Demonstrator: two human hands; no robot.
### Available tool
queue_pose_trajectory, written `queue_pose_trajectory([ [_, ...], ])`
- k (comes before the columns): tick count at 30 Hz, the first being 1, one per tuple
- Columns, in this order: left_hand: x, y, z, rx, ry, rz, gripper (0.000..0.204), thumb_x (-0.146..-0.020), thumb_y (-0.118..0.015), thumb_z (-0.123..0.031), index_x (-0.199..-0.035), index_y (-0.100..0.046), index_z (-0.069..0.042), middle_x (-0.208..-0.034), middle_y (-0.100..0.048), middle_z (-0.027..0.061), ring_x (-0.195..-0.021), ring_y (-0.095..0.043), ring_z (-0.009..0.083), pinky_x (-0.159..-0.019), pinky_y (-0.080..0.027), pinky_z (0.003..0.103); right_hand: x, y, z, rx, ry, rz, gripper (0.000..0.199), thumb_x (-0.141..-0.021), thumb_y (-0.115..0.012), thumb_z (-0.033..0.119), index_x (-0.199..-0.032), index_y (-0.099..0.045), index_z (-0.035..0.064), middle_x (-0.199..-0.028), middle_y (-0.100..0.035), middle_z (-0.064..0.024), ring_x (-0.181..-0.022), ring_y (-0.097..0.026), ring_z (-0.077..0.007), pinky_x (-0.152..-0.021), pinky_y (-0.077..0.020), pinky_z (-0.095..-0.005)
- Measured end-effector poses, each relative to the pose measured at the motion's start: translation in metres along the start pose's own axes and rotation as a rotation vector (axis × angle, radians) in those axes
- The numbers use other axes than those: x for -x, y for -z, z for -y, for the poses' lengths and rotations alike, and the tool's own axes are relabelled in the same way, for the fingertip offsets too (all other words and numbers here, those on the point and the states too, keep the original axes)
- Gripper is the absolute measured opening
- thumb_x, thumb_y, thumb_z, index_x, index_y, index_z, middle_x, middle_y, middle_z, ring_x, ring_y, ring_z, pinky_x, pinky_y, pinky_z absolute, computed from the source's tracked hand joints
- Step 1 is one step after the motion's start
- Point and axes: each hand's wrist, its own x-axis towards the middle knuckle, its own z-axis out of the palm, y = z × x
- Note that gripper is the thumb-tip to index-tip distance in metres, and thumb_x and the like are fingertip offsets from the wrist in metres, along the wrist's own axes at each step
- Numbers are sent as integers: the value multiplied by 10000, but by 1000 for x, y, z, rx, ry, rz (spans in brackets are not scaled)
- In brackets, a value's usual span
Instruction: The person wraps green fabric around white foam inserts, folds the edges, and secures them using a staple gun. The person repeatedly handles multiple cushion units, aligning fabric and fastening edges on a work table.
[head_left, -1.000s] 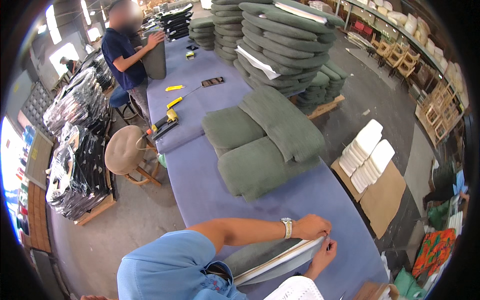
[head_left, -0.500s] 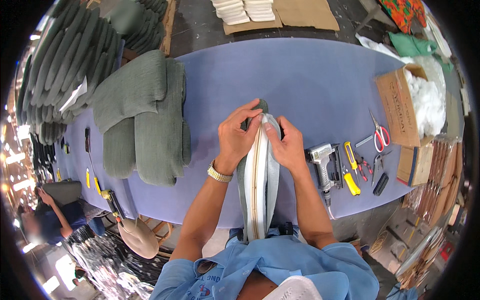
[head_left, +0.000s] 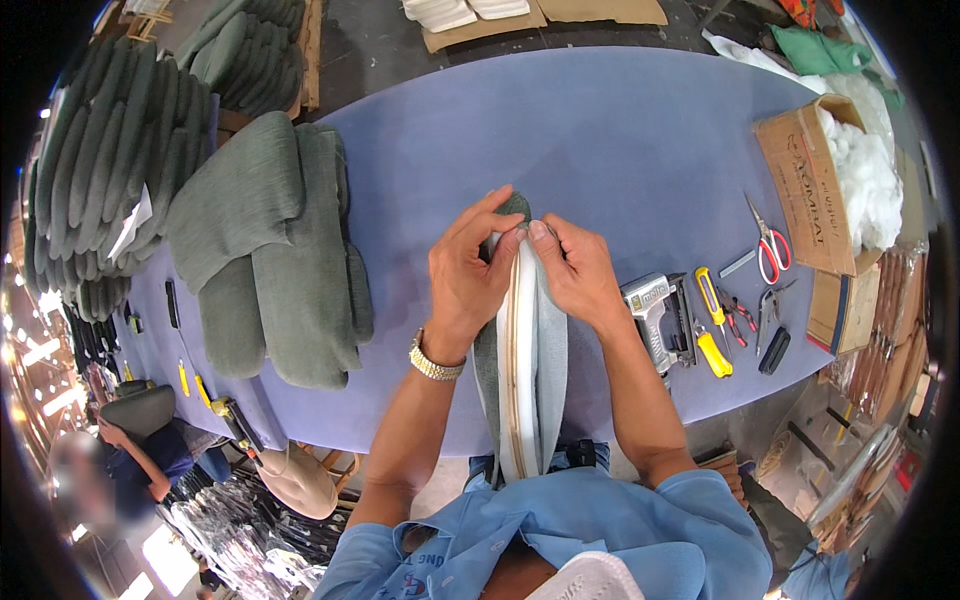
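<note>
Left hand [head_left: 470,270] and right hand [head_left: 577,272] pinch the far tip of a zipped cushion [head_left: 550,370], lengthwise between the forearms at the table [head_left: 640,120]. A staple gun [head_left: 648,297] crowds the right forearm, scissors [head_left: 766,238] beyond, green cushions [head_left: 300,300] piled off left.

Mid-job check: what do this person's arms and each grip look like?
Light-blue short sleeves cover the upper arms; the forearms are uncovered. A shiny metal-link band circles the left wrist; the right wrist is bare. Left grip and right grip wear no gloves.
</note>
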Motion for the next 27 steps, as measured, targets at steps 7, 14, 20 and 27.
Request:
queue_pose_trajectory([
  [7,10,-29,16,316,49,-136,46,-936,-692,14,-963,-657,1,-1251,-723,185,-1271,-648,349,-1046,-519,416,-6,-3,4,116,209,-101,326,-1041,-568,261,-814,-551,27,-708,-569,-170,-644,-574,-400,-588,-438,-475],
  [14,27,-43,19,541,96,-314,49,-933,-652,68,-924,-651,20,-1136,-738,166,-1185,-688,304,-1111,-482,477,13,-15,29,411,343,-153,301,-1023,-597,237,-786,-552,56,-703,-573,-114,-611,-605,-338,-529,-460,-433],
  [20,38,-8,25,501,137,-348,66,-925,-692,52,-886,-653,15,-1102,-738,168,-1151,-698,274,-1121,-478,507,25,-46,50,390,323,-139,267,-1007,-613,201,-781,-557,71,-693,-569,-89,-584,-601,-297,-510,-455,-410],
  [27,18,75,52,509,204,-4,67,-968,-678,-7,-904,-670,13,-1118,-735,156,-1215,-663,263,-1030,-504,388,17,-88,53,251,288,-167,245,-970,-650,215,-796,-566,64,-697,-573,-92,-596,-609,-313,-515,-466,-422],
])
